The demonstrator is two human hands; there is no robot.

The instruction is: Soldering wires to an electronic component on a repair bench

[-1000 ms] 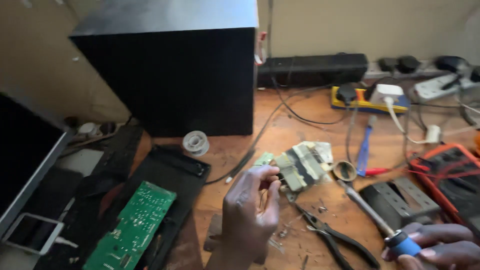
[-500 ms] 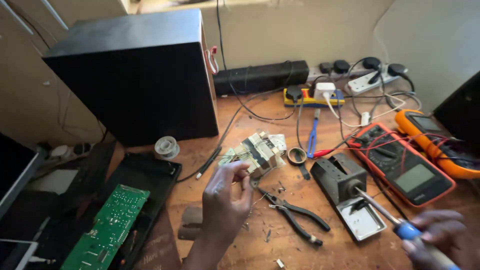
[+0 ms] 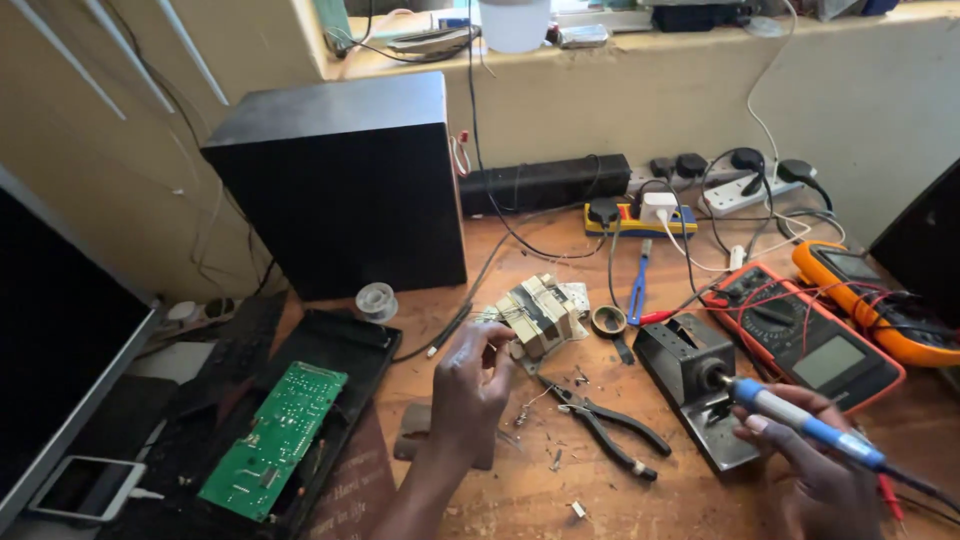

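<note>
My left hand point(image 3: 470, 385) pinches the near edge of a small board carrying a beige transformer point(image 3: 538, 315) in the middle of the wooden bench. My right hand point(image 3: 815, 480) grips a blue-handled soldering iron point(image 3: 800, 425) at the lower right. Its tip rests in a black soldering iron stand point(image 3: 690, 375). Black pliers point(image 3: 610, 430) lie on the bench between my hands.
A large black speaker box point(image 3: 345, 185) stands behind. A green circuit board point(image 3: 275, 440) lies in a black tray point(image 3: 345, 340) at left. A solder spool point(image 3: 377, 300), two multimeters point(image 3: 810, 335) point(image 3: 870, 295), power strips point(image 3: 640, 215) and a dark screen point(image 3: 60, 350) surround the bench.
The view has tilted up and shifted. My right hand has moved the soldering iron from beside the stand so its tip sits in the stand. My left hand stays on the transformer board.
</note>
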